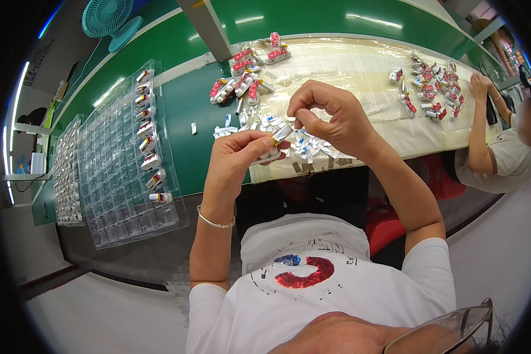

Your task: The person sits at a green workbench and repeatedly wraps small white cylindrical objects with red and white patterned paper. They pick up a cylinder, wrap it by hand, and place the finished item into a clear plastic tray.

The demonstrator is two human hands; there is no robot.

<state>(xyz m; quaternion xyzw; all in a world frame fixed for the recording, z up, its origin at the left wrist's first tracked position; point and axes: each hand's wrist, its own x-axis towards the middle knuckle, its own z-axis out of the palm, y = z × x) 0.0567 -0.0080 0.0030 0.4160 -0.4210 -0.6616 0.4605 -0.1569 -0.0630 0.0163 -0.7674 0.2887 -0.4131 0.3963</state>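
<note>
My left hand [233, 158] pinches a small white plastic part with a silver battery cell [282, 135] and a yellow taped end, held just above the table edge. Close by on the right, my right hand [336, 118] is raised with thumb and forefinger pressed together. Whatever is between those fingertips is hidden or too small to name. Under and between both hands lies a loose pile of small white and blue slips [305, 147]. Beyond the left hand sits a cluster of white parts with red faces [223, 90], some with silver cells attached.
At left, a clear compartment tray [109, 171] holds several parts along its right side. A fuller tray [68, 177] stands farther left. More red-and-white parts [433, 88] lie at right, near another person's hands [481, 85]. A metal post [205, 26] and teal fan [109, 20] stand behind.
</note>
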